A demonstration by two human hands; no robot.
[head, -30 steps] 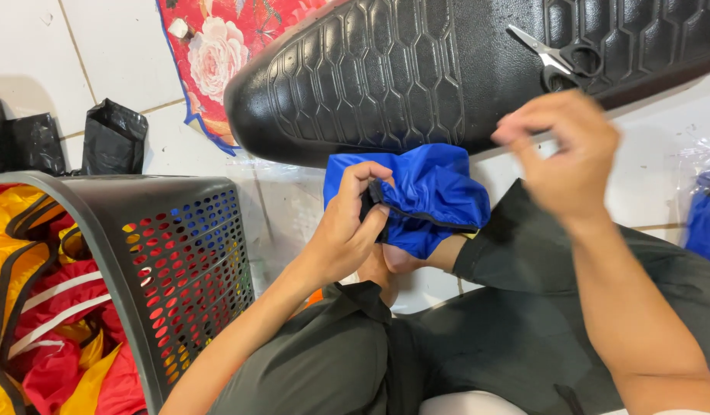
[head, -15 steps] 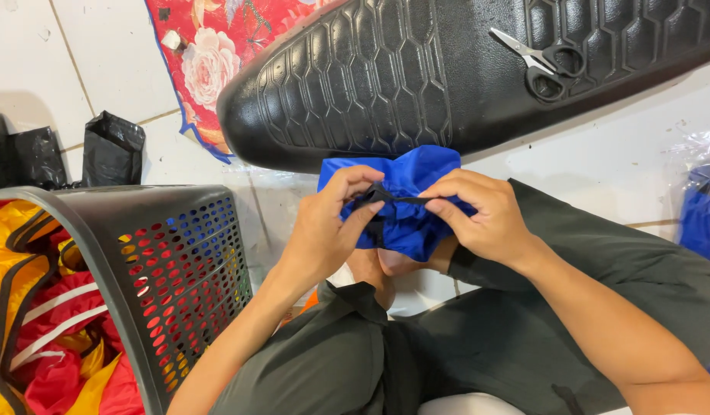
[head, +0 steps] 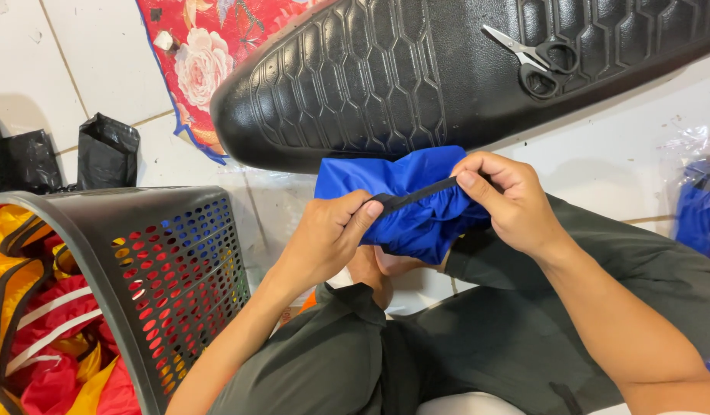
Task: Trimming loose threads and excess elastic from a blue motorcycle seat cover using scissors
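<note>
Fingertips of the left hand (head: 328,234) and right hand (head: 508,201) are pinched on one thin black strap (head: 413,197), held taut across one crumpled blue fabric bundle (head: 416,207) above the lap. One pair of steel scissors (head: 533,55) lies on one black embossed seat (head: 416,69); one grey perforated basket (head: 170,269) stands at left.

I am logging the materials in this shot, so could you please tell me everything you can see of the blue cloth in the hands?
The blue cloth looks thin, shiny and synthetic, bunched into soft wrinkled folds. A narrow black strap runs across its top edge, pulled taut between the left hand and the right hand, which pinch its ends. The bundle sits above the person's lap, just in front of the black padded seat.
</note>
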